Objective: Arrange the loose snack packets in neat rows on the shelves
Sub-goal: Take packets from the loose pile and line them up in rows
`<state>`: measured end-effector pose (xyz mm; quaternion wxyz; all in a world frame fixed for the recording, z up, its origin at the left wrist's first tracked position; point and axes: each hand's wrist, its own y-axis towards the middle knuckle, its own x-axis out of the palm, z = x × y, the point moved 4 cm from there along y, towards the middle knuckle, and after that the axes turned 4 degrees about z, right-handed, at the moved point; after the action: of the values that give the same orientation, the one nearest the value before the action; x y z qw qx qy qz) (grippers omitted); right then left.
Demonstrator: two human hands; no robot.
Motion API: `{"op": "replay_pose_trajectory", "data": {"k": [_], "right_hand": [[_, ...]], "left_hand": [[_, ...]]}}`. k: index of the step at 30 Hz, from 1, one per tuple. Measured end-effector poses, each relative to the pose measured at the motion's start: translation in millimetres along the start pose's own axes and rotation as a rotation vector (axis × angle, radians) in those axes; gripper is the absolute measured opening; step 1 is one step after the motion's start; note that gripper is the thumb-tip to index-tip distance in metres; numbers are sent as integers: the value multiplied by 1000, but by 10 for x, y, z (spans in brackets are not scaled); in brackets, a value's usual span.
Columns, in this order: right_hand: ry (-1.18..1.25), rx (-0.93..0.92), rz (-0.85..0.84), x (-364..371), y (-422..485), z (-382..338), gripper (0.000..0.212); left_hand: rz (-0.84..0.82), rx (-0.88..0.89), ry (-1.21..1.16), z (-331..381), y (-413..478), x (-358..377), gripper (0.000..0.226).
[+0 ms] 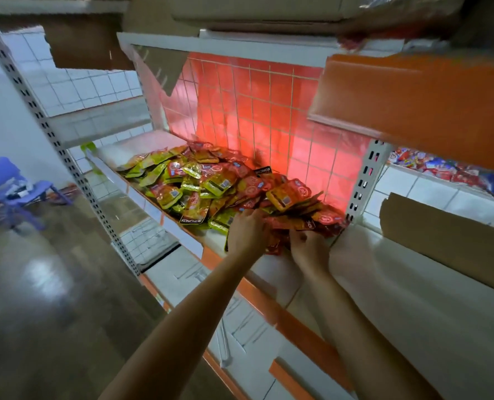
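Observation:
A loose heap of snack packets (205,183), yellow-green ones to the left and red ones to the right, covers a white shelf (130,148) with an orange front strip. At the heap's near right end lies a fanned bunch of red packets (309,215). My left hand (247,232) reaches into the pile with its fingers curled over the packets at the bunch's left end. My right hand (307,246) pinches the bunch's lower edge. Both fingertips are partly buried among the packets.
A red-lit wire grid (268,111) backs the shelf. An orange shelf edge (418,102) juts out overhead at right. A cardboard sheet (447,241) lies on the right-hand shelf, with more colourful packets (436,166) behind. A blue chair (12,192) stands on the floor at left.

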<state>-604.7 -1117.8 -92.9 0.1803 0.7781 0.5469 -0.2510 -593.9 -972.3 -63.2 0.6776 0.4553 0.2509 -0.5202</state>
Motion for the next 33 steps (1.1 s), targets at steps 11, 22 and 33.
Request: {"op": "replay_pose_trajectory", "data": {"k": [11, 22, 33], "right_hand": [[27, 353, 122, 180, 252, 29, 61], [125, 381, 232, 128, 206, 12, 29], [419, 480, 364, 33, 69, 141, 17]], "left_hand": [[-32, 153, -100, 110, 657, 276, 35], [-270, 147, 191, 216, 1153, 698, 66], [-172, 156, 231, 144, 1013, 689, 52]]}}
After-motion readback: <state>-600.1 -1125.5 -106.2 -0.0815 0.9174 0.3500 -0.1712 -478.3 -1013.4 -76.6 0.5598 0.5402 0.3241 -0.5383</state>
